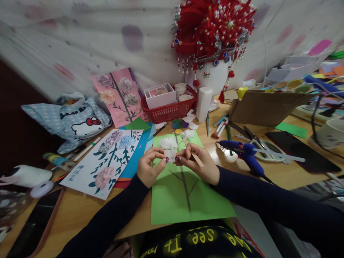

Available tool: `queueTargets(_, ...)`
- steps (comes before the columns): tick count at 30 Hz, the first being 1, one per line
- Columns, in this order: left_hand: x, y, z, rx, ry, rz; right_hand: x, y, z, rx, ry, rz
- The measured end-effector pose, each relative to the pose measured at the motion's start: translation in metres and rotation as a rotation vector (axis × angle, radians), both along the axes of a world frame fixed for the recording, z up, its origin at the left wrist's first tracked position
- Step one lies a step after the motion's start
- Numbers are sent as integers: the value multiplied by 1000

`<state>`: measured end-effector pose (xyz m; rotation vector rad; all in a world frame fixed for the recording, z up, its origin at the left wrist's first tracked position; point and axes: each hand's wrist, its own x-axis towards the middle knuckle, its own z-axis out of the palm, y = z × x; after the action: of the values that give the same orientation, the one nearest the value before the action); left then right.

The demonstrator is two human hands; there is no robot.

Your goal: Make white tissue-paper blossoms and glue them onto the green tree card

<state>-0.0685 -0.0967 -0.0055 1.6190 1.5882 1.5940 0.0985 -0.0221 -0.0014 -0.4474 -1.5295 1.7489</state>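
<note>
A small piece of white tissue (170, 155) is pinched between my left hand (151, 165) and my right hand (200, 163), above a green sheet (166, 200). My right hand also holds a wooden stick (197, 159), which slants across its fingers. Dark painted branches (186, 186) run down the sheet. Crumpled white tissue flowers (168, 143) lie just beyond my fingers near the sheet's top, with another white clump (187, 134) to the right.
Blue glue gun (243, 152), scissors (255, 138) and a black phone (303, 152) lie right. Left are a flower picture (107, 161) and a checked bag (80, 118). Behind stand a red basket (169, 114), a white cup stack (204, 104) and a red headdress (215, 32).
</note>
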Motion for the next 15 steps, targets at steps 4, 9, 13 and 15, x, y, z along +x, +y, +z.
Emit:
queueTargets(4,4,-2,2,-14,106,24,0,0,-2,40,12,3)
queueTargets(9,13,-6,7,-33,292,49,2,-2,-3,103,16,2)
queueTargets(13,16,-8,10,-31,412,24,2,-3,0,108,15,4)
queueTargets(15,15,-9,10,-33,421,21,2,-3,0,110,1,-6)
